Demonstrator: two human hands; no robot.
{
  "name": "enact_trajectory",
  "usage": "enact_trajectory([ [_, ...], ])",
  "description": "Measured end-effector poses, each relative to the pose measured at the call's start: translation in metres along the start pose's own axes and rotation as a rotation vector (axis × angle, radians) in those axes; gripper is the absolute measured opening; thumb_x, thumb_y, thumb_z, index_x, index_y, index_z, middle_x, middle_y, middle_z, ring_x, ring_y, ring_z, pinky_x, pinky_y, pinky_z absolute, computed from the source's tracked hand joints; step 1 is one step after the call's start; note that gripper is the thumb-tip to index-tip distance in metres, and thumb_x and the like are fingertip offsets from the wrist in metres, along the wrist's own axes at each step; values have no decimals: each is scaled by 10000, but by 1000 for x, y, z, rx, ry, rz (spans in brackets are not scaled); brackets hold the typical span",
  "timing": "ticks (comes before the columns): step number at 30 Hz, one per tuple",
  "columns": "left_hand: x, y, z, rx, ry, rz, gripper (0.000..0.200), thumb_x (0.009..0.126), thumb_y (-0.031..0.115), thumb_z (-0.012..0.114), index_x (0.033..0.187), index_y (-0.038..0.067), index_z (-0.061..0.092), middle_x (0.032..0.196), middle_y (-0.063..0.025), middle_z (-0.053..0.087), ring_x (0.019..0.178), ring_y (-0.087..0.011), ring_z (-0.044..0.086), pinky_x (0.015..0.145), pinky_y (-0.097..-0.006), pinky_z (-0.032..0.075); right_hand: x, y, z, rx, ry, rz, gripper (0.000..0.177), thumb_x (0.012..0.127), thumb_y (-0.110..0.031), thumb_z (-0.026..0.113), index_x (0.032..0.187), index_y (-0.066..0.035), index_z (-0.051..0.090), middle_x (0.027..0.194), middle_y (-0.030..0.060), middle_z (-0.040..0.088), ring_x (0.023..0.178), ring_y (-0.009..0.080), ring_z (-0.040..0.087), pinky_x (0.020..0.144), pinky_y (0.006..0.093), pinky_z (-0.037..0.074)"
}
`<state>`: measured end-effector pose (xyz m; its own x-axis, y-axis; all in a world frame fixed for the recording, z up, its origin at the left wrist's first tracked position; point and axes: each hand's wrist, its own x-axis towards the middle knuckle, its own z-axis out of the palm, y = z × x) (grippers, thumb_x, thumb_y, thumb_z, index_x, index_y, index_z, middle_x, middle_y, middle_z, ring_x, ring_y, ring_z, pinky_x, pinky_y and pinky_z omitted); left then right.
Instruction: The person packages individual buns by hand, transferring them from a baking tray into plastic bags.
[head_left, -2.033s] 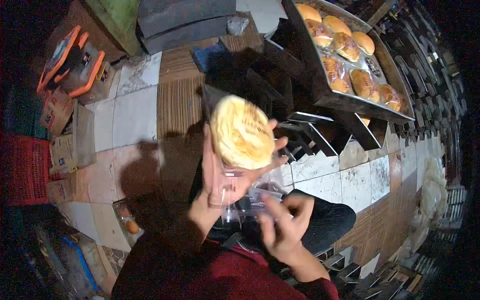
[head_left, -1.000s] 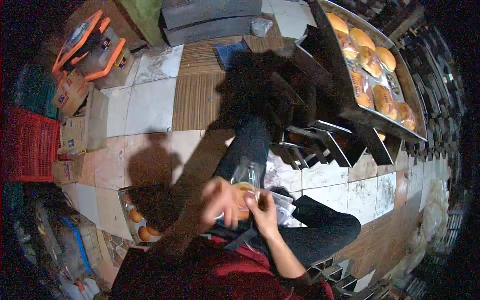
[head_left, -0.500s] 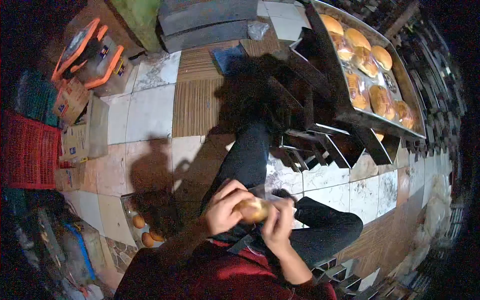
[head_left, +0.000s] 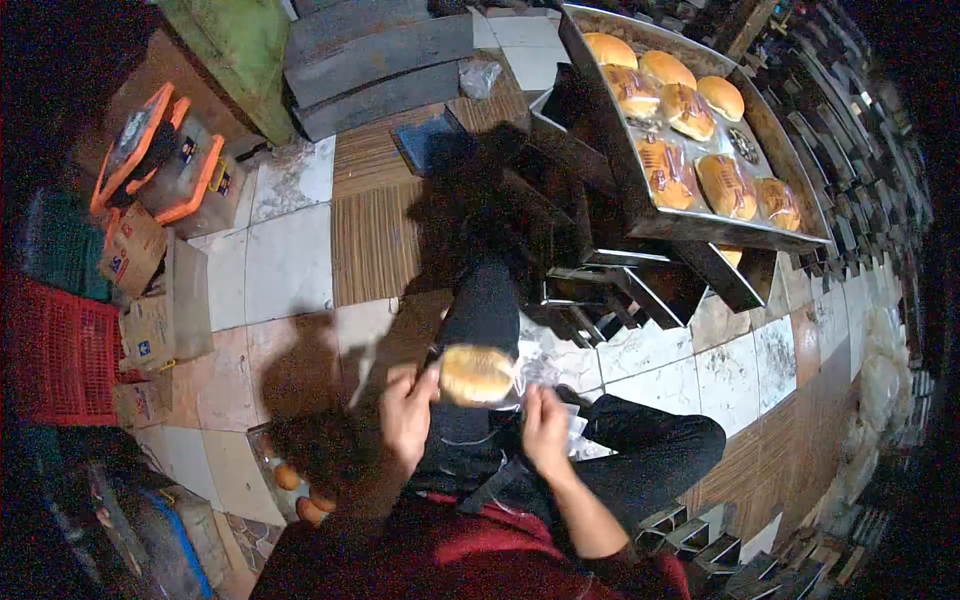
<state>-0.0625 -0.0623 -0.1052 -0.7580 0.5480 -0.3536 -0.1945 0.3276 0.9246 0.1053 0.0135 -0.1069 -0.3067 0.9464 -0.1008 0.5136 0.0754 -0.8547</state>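
Note:
A golden-brown bun (head_left: 476, 375), blurred by motion, hangs between my two hands above my lap. What looks like clear plastic shows at its right end. My left hand (head_left: 408, 412) is closed at the bun's left edge, thumb on top. To the right of the bun, my right hand (head_left: 546, 428) is pinched, seemingly on the plastic's end, which is too blurred to make out fully. Some clear wrappers (head_left: 582, 440) lie on my leg beside the right hand.
At upper right a metal tray (head_left: 735, 230) holds several buns, many in printed wrappers, on stacked trays. Lower left, another tray (head_left: 262, 450) holds a few buns. Red crate (head_left: 70, 350) and orange-edged boxes (head_left: 190, 185) stand left. A tiled floor (head_left: 290, 265) shows between.
My hands have moved apart, the left one leftward. The bun has risen slightly and shows its broad face. The camera view has shifted, so the trays appear further left.

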Motion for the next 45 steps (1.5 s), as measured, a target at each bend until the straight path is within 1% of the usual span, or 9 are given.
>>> enact_trajectory([
  [5,-49,-25,-10,-56,57,-262,283,823,194,576,621,-4,591,592,-31,524,644,-129,510,626,-270,373,-56,-13,-8,-63,243,-241,262,750,-125,627,971,-54,507,952,122,503,841,286,482,780,381,374],
  [9,-63,44,8,-283,48,-375,265,832,241,525,731,16,620,666,-38,545,687,-138,514,671,-269,364,-22,-48,-12,-545,-87,-703,548,641,-171,718,1109,-34,468,997,139,508,914,313,502,828,399,381],
  [10,-63,56,8,-178,87,-218,283,836,278,484,796,36,625,721,-45,554,715,-148,515,691,-269,363,5,-47,-11,-482,-407,-284,616,667,-215,724,1170,-26,421,1005,158,520,920,340,522,847,392,394],
  [12,-53,61,0,150,162,134,384,847,370,371,943,93,619,857,-44,564,786,-152,507,699,-270,367,41,-63,-46,50,-198,-236,679,690,-250,740,1193,-35,338,1010,184,502,1000,294,513,897,384,382],
  [23,-53,62,19,-543,-126,-188,190,871,152,530,1010,29,565,862,-45,571,703,-113,556,612,-223,418,125,-180,-266,73,1096,-746,363,886,-208,513,1157,26,454,1154,162,508,1061,223,492,920,303,362],
  [28,-34,44,24,-328,-290,-247,181,859,134,518,994,22,559,857,-62,584,725,-143,575,652,-255,458,46,11,-93,-379,-160,-481,473,735,-154,599,1132,43,433,1081,238,495,1026,376,470,904,423,365],
  [31,-36,34,32,-239,-512,-277,212,879,174,505,1016,20,556,894,-58,584,780,-143,571,704,-266,460,20,115,-52,-555,-295,-82,431,740,-229,625,1035,35,455,1014,246,481,1001,407,447,844,450,383],
  [43,-51,33,67,-183,-670,-324,219,890,208,495,1009,32,545,922,-41,588,806,-127,562,724,-258,442,-13,95,-54,-619,-441,-335,263,735,-94,498,987,-41,550,939,206,553,871,337,542,756,394,445],
  [45,-52,21,62,-172,-636,-310,223,889,218,497,1009,37,546,917,-40,587,803,-125,558,719,-255,440,-15,62,-61,-867,36,-733,314,738,-104,487,1041,-71,566,926,172,572,853,317,553,739,374,453],
])
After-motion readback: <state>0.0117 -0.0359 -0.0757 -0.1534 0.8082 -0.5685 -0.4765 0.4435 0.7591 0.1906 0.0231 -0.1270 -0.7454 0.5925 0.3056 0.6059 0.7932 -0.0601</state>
